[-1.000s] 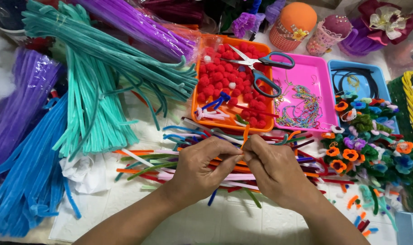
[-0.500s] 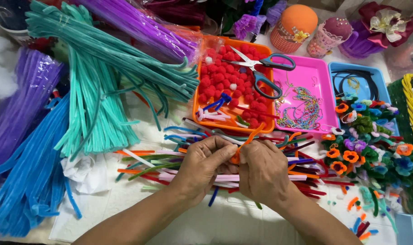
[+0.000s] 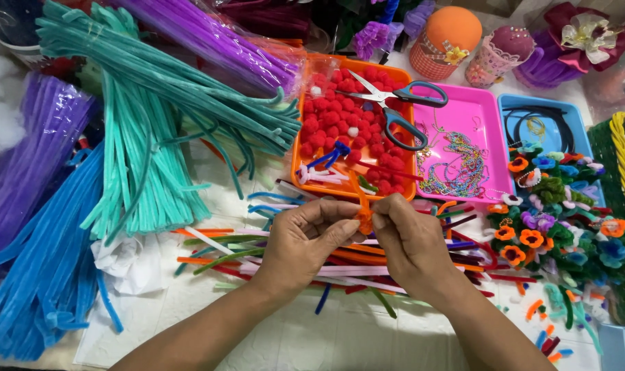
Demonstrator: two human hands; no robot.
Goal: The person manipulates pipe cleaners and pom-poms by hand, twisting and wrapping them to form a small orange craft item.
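Note:
My left hand (image 3: 304,240) and my right hand (image 3: 408,240) meet at the middle of the table, fingertips pinched together on an orange pipe cleaner (image 3: 364,218). Its lower part is curled into a small coil between my fingers, and a loose end rises up toward the orange tray (image 3: 297,159). Under my hands lies a scatter of cut pipe cleaner pieces (image 3: 271,253) in orange, red, green, white and blue.
The orange tray holds red pompoms (image 3: 340,124), with scissors (image 3: 395,103) across it. A pink tray (image 3: 463,113) holds bead chains; a blue tray (image 3: 532,110) sits right. Finished small flowers (image 3: 553,206) crowd the right. Teal (image 3: 140,137), purple (image 3: 209,34) and blue (image 3: 30,275) pipe cleaner bundles fill the left.
Both hands have kept pinching the orange pipe cleaner, and the coil between the fingertips has grown tighter. The hands shifted slightly; nothing else moved.

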